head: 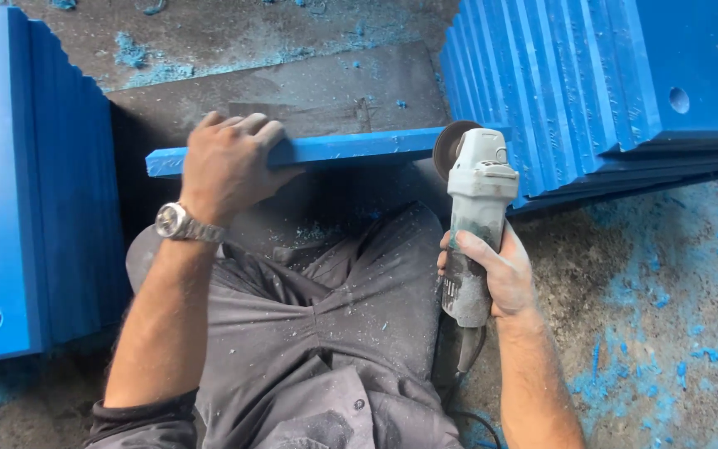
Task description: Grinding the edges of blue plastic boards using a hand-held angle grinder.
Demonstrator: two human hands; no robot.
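A blue plastic plate (351, 148) stands on edge in front of my knees, its top edge running left to right. My left hand (228, 162) grips that edge near its left end; a metal watch is on that wrist. My right hand (499, 270) is wrapped around the body of a grey angle grinder (477, 199). The grinder's disc (452, 148) sits at the right end of the plate's edge, touching or almost touching it.
A stack of blue plates with round holes (10, 191) leans at the left. Another fanned stack of blue plates (608, 83) fills the upper right. Blue shavings (658, 357) litter the concrete floor. My grey trousers (326, 333) are speckled with dust; the grinder's cable hangs at bottom centre.
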